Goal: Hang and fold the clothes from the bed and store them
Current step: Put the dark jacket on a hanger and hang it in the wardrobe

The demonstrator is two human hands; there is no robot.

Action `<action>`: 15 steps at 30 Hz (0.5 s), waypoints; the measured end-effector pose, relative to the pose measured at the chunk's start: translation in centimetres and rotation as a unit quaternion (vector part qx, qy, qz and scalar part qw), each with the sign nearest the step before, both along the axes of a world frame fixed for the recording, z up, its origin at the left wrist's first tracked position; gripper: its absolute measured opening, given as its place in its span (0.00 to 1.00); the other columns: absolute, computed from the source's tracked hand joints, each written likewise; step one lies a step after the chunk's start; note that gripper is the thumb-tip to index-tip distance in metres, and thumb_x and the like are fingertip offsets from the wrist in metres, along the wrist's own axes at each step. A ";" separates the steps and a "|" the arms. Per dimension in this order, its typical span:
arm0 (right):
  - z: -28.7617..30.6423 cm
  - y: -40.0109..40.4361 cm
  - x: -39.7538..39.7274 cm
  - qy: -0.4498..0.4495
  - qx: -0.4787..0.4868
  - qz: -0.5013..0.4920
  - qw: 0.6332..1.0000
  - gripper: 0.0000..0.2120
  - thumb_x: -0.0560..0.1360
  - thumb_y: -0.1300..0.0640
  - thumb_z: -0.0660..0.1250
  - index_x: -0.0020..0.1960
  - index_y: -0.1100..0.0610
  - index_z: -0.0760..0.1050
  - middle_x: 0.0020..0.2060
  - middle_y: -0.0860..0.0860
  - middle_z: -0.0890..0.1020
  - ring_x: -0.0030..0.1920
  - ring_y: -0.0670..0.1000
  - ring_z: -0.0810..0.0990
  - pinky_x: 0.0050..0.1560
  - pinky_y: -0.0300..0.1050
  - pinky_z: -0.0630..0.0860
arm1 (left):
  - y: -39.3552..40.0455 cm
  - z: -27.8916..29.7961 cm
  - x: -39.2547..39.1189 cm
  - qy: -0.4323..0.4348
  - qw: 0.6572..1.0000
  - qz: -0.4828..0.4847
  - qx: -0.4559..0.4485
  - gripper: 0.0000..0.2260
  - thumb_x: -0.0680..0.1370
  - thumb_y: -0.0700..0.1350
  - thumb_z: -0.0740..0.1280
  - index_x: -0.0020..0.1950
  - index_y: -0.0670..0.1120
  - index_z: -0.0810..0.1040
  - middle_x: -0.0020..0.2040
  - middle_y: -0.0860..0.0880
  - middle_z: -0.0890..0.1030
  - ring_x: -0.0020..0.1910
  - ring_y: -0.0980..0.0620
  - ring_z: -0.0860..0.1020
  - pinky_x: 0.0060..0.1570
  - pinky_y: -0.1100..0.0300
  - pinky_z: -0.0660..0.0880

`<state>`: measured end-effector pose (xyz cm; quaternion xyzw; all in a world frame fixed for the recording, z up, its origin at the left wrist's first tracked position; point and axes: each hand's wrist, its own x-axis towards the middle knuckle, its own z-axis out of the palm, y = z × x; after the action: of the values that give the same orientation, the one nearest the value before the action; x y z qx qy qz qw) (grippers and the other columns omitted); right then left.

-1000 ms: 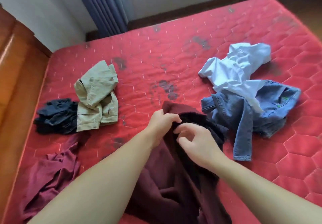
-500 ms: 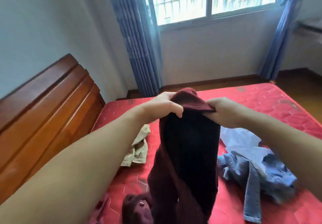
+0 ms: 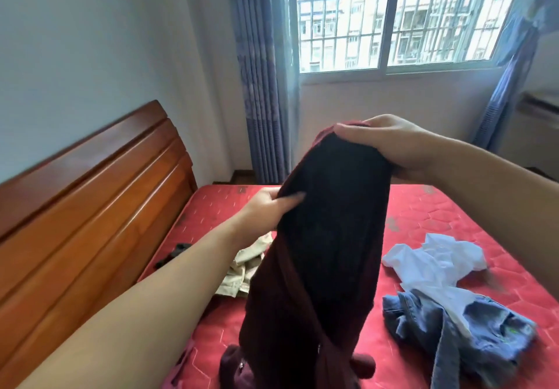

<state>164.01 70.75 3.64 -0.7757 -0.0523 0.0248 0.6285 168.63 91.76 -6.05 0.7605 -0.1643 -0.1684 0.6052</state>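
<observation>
A dark maroon garment with a black lining [image 3: 320,252] hangs in the air in front of me, its lower end reaching the red mattress [image 3: 423,216]. My right hand [image 3: 384,143] grips its top edge, high up. Lower down, my left hand [image 3: 266,210] pinches its left edge, thumb on the black side. On the mattress lie a beige garment [image 3: 242,270] behind my left forearm, a white shirt [image 3: 435,261] and blue denim clothing [image 3: 459,325] at the right.
A wooden headboard [image 3: 90,207] runs along the left. A dark garment [image 3: 178,251] lies near it, and a strip of pinkish cloth [image 3: 178,370] shows at the bottom edge. Blue curtains [image 3: 260,71] flank a barred window [image 3: 393,16] behind the bed.
Both hands lifted the maroon garment off the mattress. Since half a second ago my left hand has slid down from the top edge to the garment's left side; my right hand stays on top.
</observation>
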 end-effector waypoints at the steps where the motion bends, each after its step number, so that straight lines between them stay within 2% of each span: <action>1: -0.2 0.3 0.2 -0.002 0.012 -0.030 0.999 0.17 0.74 0.47 0.69 0.51 0.61 0.81 0.45 0.56 0.86 0.41 0.51 0.85 0.37 0.41 0.80 | 0.0 0.6 -0.3 0.035 0.998 0.010 -0.057 0.07 0.80 0.45 0.65 0.51 0.45 0.82 0.48 0.48 0.86 0.48 0.50 0.84 0.49 0.59 0.81; 4: -2.1 0.5 0.7 -0.034 -0.023 -0.120 0.992 0.19 0.72 0.40 0.69 0.43 0.57 0.83 0.40 0.51 0.86 0.40 0.50 0.85 0.40 0.44 0.81 | -0.4 3.5 -0.5 0.084 0.977 0.051 -0.189 0.09 0.81 0.44 0.63 0.50 0.43 0.81 0.46 0.48 0.86 0.46 0.51 0.84 0.49 0.59 0.81; 6: -5.1 0.7 0.1 -0.054 -0.060 -0.140 0.987 0.24 0.72 0.38 0.67 0.37 0.60 0.81 0.33 0.49 0.81 0.35 0.49 0.78 0.36 0.45 0.73 | -0.8 5.7 -0.6 0.069 0.972 0.056 -0.219 0.09 0.81 0.43 0.62 0.49 0.43 0.81 0.44 0.48 0.86 0.44 0.51 0.84 0.47 0.59 0.81; 7: -6.9 1.0 -0.5 -0.037 -0.075 -0.129 0.988 0.25 0.72 0.37 0.65 0.37 0.60 0.80 0.32 0.50 0.78 0.35 0.49 0.75 0.37 0.46 0.70 | -0.9 6.9 -0.6 0.063 0.970 0.060 -0.226 0.09 0.81 0.43 0.62 0.48 0.43 0.82 0.43 0.48 0.86 0.43 0.52 0.84 0.46 0.60 0.81; 10: -10.5 2.6 -2.9 0.090 -0.074 -0.064 0.991 0.28 0.71 0.33 0.57 0.38 0.58 0.80 0.29 0.46 0.79 0.35 0.46 0.76 0.46 0.47 0.75 | -0.9 9.8 -0.4 0.063 0.968 0.065 -0.236 0.09 0.80 0.44 0.63 0.49 0.43 0.82 0.43 0.47 0.85 0.40 0.51 0.84 0.39 0.61 0.81; 12: -9.5 2.9 -3.0 0.093 -0.004 -0.091 0.991 0.26 0.76 0.38 0.59 0.39 0.59 0.80 0.29 0.47 0.81 0.35 0.47 0.78 0.44 0.44 0.75 | -0.2 11.2 0.3 0.053 0.966 0.076 -0.241 0.11 0.80 0.44 0.63 0.54 0.41 0.82 0.48 0.45 0.85 0.44 0.49 0.84 0.42 0.60 0.81; 15: -4.7 3.4 -3.0 0.045 0.204 -0.120 0.970 0.15 0.79 0.48 0.62 0.48 0.58 0.82 0.46 0.52 0.86 0.44 0.50 0.84 0.50 0.45 0.78 | 1.7 12.1 1.4 0.018 0.974 0.114 -0.193 0.13 0.80 0.45 0.63 0.59 0.40 0.80 0.53 0.44 0.84 0.51 0.47 0.83 0.46 0.58 0.81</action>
<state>161.05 74.12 -1.02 -0.6296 0.0658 -0.0268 0.7737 170.01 93.48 6.05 0.6400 -0.0951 -0.0775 0.7585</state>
